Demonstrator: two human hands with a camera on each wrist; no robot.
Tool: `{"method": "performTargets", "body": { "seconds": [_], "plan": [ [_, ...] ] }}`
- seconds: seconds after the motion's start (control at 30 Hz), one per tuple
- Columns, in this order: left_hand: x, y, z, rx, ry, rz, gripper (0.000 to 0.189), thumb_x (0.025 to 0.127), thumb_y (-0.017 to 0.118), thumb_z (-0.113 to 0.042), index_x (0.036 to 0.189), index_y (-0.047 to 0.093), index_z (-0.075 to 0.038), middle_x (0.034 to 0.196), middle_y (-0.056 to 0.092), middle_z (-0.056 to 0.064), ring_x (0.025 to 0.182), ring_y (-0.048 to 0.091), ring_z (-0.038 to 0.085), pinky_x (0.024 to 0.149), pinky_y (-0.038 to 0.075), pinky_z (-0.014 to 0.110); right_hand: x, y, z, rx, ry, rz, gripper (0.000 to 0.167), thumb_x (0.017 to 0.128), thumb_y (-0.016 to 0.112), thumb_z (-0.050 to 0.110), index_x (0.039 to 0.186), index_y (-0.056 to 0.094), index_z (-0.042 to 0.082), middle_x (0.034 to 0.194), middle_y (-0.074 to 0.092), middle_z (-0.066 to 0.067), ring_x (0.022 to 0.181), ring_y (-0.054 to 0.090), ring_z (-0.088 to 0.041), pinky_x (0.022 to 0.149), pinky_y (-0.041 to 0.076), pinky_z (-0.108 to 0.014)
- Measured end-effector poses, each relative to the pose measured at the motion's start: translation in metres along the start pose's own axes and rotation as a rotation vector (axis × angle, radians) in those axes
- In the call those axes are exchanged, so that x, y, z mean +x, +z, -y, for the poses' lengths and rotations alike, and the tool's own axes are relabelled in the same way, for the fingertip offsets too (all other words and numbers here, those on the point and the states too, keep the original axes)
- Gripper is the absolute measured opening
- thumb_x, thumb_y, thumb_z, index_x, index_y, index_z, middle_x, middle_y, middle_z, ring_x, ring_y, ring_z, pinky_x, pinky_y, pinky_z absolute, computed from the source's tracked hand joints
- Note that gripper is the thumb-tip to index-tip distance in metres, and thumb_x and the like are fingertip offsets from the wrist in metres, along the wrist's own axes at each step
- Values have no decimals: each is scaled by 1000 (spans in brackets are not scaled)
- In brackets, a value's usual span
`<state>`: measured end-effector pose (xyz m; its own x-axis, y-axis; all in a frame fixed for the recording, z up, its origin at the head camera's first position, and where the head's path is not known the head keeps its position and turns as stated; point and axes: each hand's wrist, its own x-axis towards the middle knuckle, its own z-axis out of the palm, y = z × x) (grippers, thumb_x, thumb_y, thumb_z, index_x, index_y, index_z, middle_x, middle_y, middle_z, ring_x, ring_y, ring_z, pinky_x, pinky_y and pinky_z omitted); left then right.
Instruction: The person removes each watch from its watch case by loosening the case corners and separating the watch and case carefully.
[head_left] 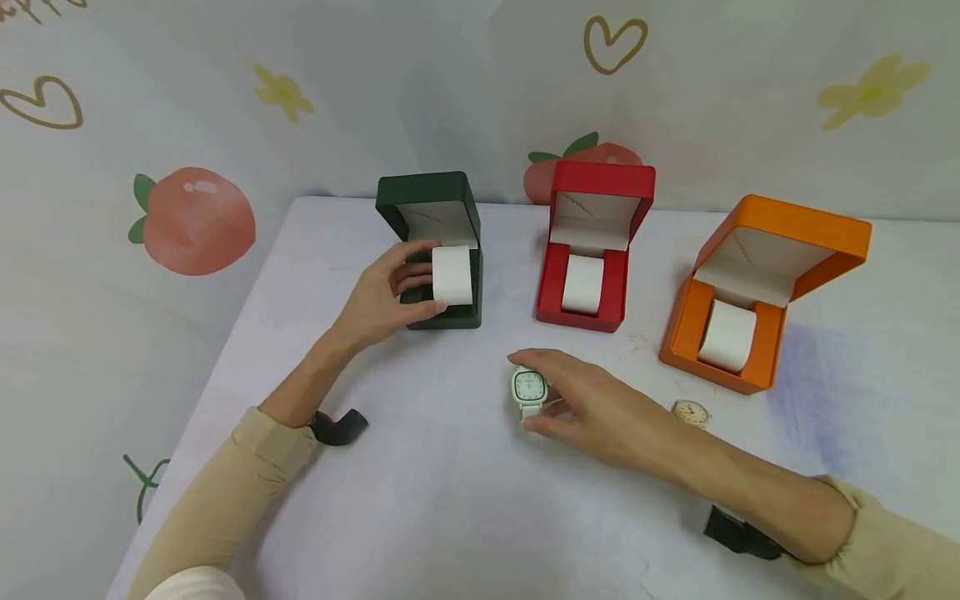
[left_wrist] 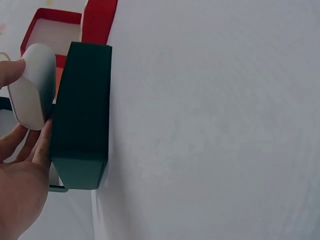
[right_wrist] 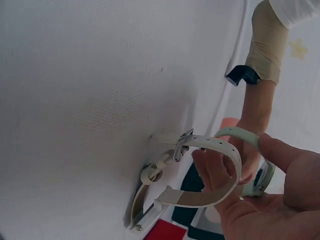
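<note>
My left hand [head_left: 378, 292] grips a white watch cushion [head_left: 452, 276] between thumb and fingers. It is at the open green watch box [head_left: 429, 185], and in the left wrist view the cushion [left_wrist: 35, 85] appears raised out of the base, beside the upright lid [left_wrist: 82, 110]. Farther right and nearer the front, my right hand [head_left: 592, 408] pinches a pale green wristwatch [head_left: 530, 387], its square dial facing up. In the right wrist view the pale green strap [right_wrist: 239, 133] forms a loop between thumb and fingers.
An open red watch box [head_left: 546, 287] and an open orange one [head_left: 678, 333] stand to the right, each with a white cushion inside. A second wristwatch [head_left: 691, 412] with a cream strap [right_wrist: 225, 150] lies on the white table [head_left: 420, 500], partly behind the right forearm.
</note>
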<state>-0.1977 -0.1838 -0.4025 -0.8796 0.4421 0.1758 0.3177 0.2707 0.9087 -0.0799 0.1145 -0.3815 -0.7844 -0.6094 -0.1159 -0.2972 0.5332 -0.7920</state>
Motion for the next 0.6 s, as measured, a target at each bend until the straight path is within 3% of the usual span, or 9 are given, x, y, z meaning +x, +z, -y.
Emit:
{"method": "performTargets", "body": {
  "seconds": [0.27,0.47,0.6],
  "plan": [
    [1,-3,6,20,-38,-3,74,79,78,5,144,45,-1,144,45,12,121,56,30,103,47,31,9,6,2,-204,3,-16,70,87,79,21,147,45,12,144,51,-8,91,61,-11,87,55,-31],
    [2,-2,6,33,-28,10,73,79,78,4,144,45,-1,144,46,13,123,55,30,103,47,32,8,10,1,-261,11,-35,69,87,78,22,146,45,7,145,51,-11,116,58,-23,100,50,-40],
    [3,-3,5,114,-2,-12,71,78,80,0,142,49,-1,138,53,13,121,55,26,102,47,33,6,13,0,-288,-10,-42,69,88,77,25,146,44,6,147,49,-12,130,52,-27,105,45,-43]
  ]
}}
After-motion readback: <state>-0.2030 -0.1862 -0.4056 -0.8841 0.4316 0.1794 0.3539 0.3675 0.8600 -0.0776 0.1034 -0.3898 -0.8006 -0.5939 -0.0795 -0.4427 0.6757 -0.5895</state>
